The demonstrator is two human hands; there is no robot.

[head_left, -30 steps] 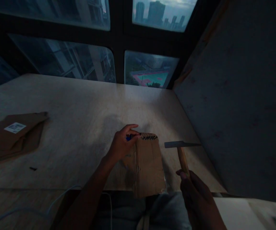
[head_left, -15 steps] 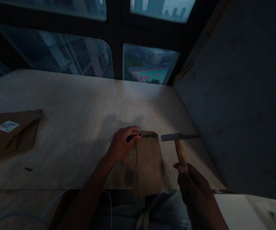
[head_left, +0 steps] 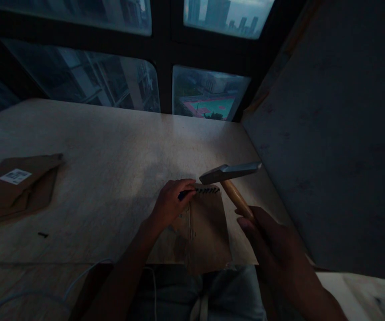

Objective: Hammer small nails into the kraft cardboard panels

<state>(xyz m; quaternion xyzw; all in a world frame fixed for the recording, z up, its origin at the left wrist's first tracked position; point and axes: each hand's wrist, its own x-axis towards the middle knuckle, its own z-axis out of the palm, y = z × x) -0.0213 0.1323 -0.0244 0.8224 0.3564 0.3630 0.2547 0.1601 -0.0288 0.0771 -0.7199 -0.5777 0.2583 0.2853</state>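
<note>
The hammer [head_left: 229, 172] is gripped in the right hand [head_left: 272, 238] at the far edge of the carton [head_left: 209, 236]; a blue item [head_left: 182, 195] is pinched by the left hand [head_left: 169, 203]. Label [head_left: 14, 176] print cannot be read.

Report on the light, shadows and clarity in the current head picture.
Head view: dim overall, brighter at the glass pane showing sky; head view: a soft shadow spreads on the pale wooden tabletop beyond the bare left hand; head view: the dark slanted shapes along the brown cardboard piece's far edge are too small and dim to identify.
</note>
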